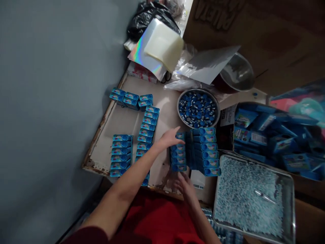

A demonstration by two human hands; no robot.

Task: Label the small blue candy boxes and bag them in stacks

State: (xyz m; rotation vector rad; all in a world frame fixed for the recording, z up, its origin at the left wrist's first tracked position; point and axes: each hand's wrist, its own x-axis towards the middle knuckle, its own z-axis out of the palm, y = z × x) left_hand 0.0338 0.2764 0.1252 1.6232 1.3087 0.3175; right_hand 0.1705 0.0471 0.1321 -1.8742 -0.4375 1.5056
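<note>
Pale tabletop (pixel 162 117), worn and chipped along left and near edges. Directly on it: blue boxes (pixel 120 158), a short row near left; long row (pixel 149 126) just right of that; small cluster (pixel 131 100) farther left. Right: two more rows (pixel 210 154), round metal bowl (pixel 178 107) just beyond. Far left, red-marked packet (pixel 143 73). Near edge, pale flat device (pixel 198 181).

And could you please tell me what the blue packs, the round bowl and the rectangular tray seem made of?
Blue packs: printed card or plastic, unclear which; smooth, straight-edged. Round bowl: probably metal, from its smooth silvery rim. Rectangular tray: likely metal, its grey rim catching glints.
</note>
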